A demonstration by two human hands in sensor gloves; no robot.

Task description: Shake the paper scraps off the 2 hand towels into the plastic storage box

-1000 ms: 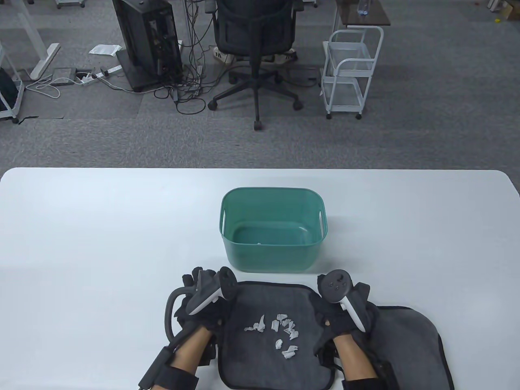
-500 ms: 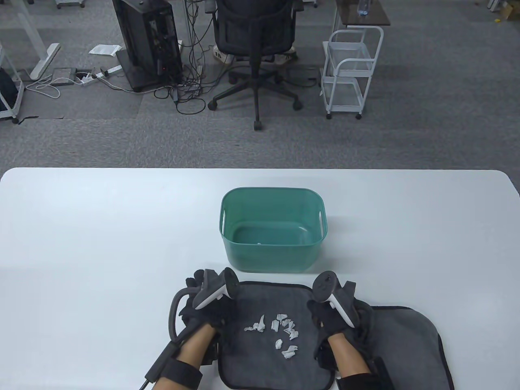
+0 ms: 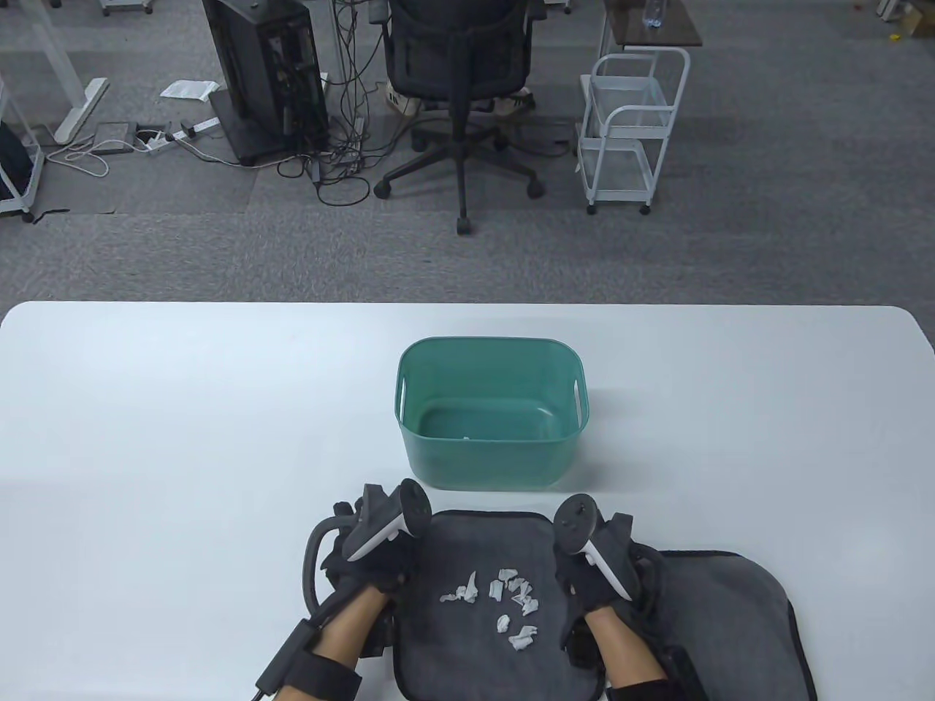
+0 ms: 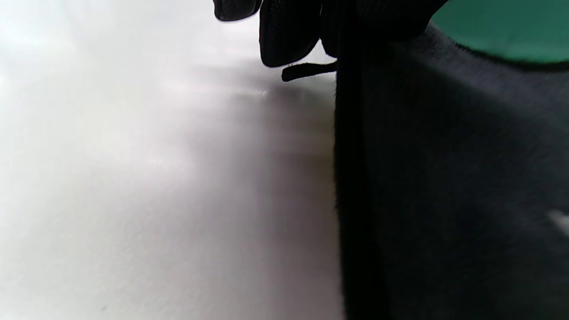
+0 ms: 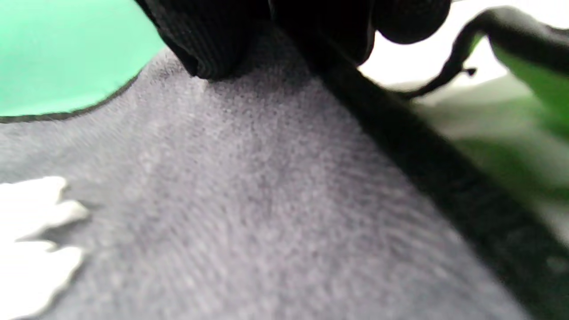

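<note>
The right hand slides inward onto the upper towel's right edge. That towel's far edge now sits slightly back from the green box, and the paper scraps shift with it.

The overhead picture was bright and sharp; the glossy white counter showed soft glare, while both wrist pictures were blurred.

A green storage box stands just beyond the towel, blocking the way forward. White table lies open on either side.
</note>
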